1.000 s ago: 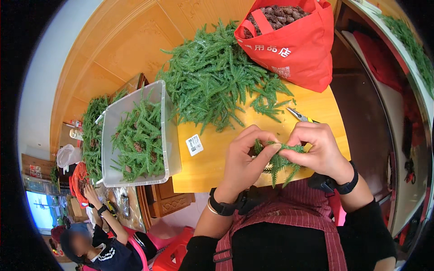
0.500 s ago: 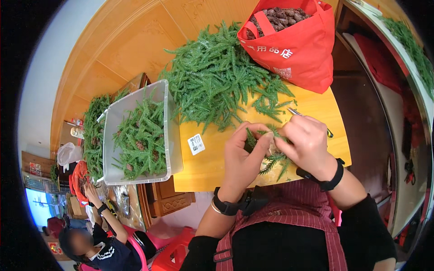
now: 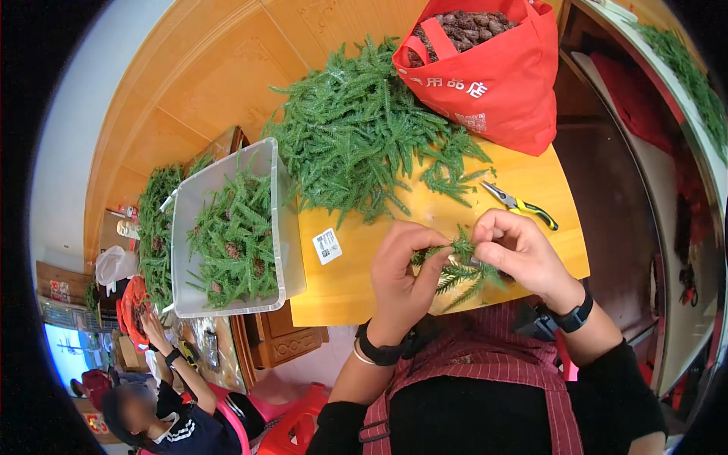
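Observation:
Above the near edge of the yellow table (image 3: 364, 280), my two hands meet over a green fir sprig (image 3: 462, 274). My left hand (image 3: 406, 265) pinches the sprig's left part between thumb and fingers. My right hand (image 3: 519, 246) is closed at its upper right side, thumb against fingertips. Whatever small part lies between the right fingertips is hidden. Beyond my right hand lie pliers (image 3: 519, 205) with yellow and black handles. A big heap of green fir sprigs (image 3: 349, 129) covers the far part of the table.
At the left stands a clear plastic bin (image 3: 282, 227) holding sprigs with pine cones. A red bag (image 3: 493, 91) full of pine cones stands at the back right. A white label (image 3: 327, 246) lies on the table. Another person (image 3: 178, 409) works at the lower left.
My right hand has turned and moved slightly down and right, opening a view of the pliers. My left hand stays on the sprig, which shows more fully between my hands.

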Action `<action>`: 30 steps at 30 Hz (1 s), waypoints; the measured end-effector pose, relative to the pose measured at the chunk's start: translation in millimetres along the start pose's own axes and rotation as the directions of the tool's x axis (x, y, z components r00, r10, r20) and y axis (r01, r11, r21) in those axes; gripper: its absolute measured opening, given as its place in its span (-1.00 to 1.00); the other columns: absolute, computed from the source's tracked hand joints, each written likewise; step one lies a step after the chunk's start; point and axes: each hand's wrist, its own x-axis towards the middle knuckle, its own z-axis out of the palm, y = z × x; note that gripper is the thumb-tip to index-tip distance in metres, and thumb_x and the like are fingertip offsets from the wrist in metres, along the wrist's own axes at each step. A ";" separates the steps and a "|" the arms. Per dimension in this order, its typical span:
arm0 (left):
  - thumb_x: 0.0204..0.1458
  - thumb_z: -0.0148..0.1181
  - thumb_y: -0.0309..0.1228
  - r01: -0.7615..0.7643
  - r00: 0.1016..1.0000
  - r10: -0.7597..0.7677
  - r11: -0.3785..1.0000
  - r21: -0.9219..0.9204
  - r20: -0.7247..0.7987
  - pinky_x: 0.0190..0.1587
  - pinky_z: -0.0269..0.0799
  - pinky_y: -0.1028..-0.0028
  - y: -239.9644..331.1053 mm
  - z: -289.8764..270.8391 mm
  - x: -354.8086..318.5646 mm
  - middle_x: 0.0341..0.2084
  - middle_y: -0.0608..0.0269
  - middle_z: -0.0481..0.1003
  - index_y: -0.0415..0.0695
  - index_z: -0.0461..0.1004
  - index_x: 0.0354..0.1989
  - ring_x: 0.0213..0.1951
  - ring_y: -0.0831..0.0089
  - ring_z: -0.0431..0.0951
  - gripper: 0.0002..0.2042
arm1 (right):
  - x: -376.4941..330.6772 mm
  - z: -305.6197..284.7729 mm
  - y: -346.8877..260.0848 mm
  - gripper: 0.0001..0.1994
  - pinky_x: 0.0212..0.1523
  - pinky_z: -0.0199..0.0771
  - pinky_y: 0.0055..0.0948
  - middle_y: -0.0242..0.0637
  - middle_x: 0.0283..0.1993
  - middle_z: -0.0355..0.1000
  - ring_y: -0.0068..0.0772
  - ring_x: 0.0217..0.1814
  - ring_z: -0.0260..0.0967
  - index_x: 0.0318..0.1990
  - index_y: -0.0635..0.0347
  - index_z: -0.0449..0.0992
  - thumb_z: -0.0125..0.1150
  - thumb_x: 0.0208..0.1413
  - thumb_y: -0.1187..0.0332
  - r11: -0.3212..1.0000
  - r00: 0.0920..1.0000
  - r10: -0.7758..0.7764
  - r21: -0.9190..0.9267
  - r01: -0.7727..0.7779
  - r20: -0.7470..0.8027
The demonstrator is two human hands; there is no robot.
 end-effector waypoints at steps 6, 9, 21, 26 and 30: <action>-0.15 0.12 -0.65 -0.119 0.993 0.119 0.990 0.073 0.009 -0.43 0.30 0.57 5.1 2.3 4.0 -0.49 0.20 0.35 -0.25 0.38 -0.44 -0.45 0.46 0.37 -0.91 | -4.3 0.7 -0.5 -0.86 -0.43 0.11 -0.75 -0.55 -0.45 0.22 -0.79 -0.43 0.12 -0.37 0.20 0.33 0.12 0.02 0.36 0.999 1.000 0.014 0.036 -0.014 0.012; -0.18 0.14 -0.64 -0.038 0.999 0.038 0.999 0.026 -0.014 -0.39 0.28 0.54 7.0 3.4 4.7 -0.51 0.21 0.37 -0.23 0.39 -0.46 -0.42 0.42 0.37 -0.90 | -4.4 1.2 -1.5 -0.87 -0.37 0.15 -0.71 -0.52 -0.44 0.24 -0.74 -0.38 0.15 -0.37 0.26 0.36 0.11 0.03 0.39 0.999 1.000 -0.013 -0.050 0.014 0.016; -0.18 0.15 -0.63 -0.038 0.996 0.034 0.998 0.052 0.087 -0.42 0.28 0.56 4.3 3.4 2.0 -0.52 0.22 0.39 -0.24 0.40 -0.46 -0.46 0.44 0.38 -0.90 | 2.2 -1.2 -9.1 -0.89 -0.28 0.17 -0.70 -0.46 -0.41 0.29 -0.70 -0.31 0.20 -0.36 0.30 0.42 0.12 0.01 0.44 0.979 0.998 0.006 -0.202 0.005 0.056; -0.12 0.11 -0.62 0.011 0.999 -0.012 0.999 0.039 0.031 -0.51 0.28 0.65 1.4 3.7 -1.0 -0.48 0.21 0.33 -0.28 0.37 -0.43 -0.49 0.53 0.36 -0.92 | 3.3 6.2 -6.5 -0.89 -0.30 0.18 -0.73 -0.50 -0.43 0.23 -0.75 -0.34 0.19 -0.30 0.28 0.42 0.12 0.00 0.48 0.998 0.998 0.055 -0.004 -0.055 -0.001; -0.09 0.08 -0.61 0.069 0.998 -0.069 0.997 0.018 0.001 -0.53 0.28 0.67 4.3 3.8 -3.5 -0.48 0.22 0.31 -0.28 0.36 -0.43 -0.52 0.57 0.35 -0.95 | 5.3 13.6 -4.8 -0.90 -0.34 0.22 -0.71 -0.49 -0.44 0.17 -0.73 -0.39 0.18 -0.29 0.30 0.40 0.09 0.01 0.51 0.999 0.998 -0.035 -0.042 0.032 -0.061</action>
